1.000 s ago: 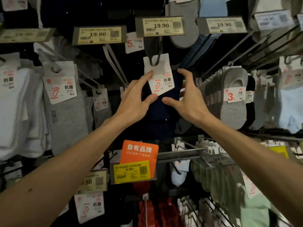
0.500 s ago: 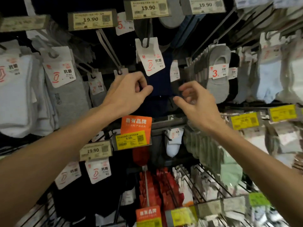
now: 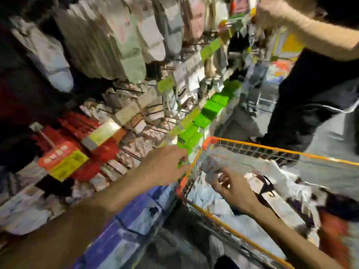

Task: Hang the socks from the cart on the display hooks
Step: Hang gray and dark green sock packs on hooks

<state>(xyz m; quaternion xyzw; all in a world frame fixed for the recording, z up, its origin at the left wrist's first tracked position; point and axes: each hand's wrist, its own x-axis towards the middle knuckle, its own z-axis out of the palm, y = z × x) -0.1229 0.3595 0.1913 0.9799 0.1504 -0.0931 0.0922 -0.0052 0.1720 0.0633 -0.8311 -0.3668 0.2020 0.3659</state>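
right hand [image 3: 231, 188] loosely curled over cart [image 3: 272, 149], left hand [image 3: 165, 164] alongside

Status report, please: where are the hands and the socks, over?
Left hand by the cart corner, grip unclear. Right hand over the socks in the cart, fingers curled, blurred. Another person stands beyond the cart.

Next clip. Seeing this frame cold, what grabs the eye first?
The diagonal run of bright green tags up the middle of the picture stands out most, leading down to the orange-rimmed wire cart at lower right, heaped with socks. The left hand and right hand are at the cart's left edge, the right one over the pile; blur hides what their fingers do. A second person's arm crosses the top right corner.
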